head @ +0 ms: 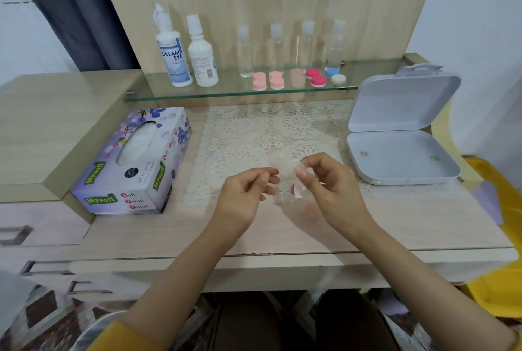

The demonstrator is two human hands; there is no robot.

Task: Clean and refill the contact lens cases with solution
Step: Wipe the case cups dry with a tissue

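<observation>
Left hand (248,189) curls its fingertips onto the blurred pale piece (284,168) over the front edge of the lace mat (254,130), right hand (324,181) pinches its other side, and it looks light, thin, slippery, so I'd grip the rim, not squeeze.

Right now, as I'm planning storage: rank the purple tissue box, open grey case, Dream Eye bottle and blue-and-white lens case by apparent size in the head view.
1. Purple floral cardboard tissue box and open grey hinged plastic case: about alike, unranked.
2. White Dream Eye solution bottle.
3. Blue-and-white round lens case.
</observation>
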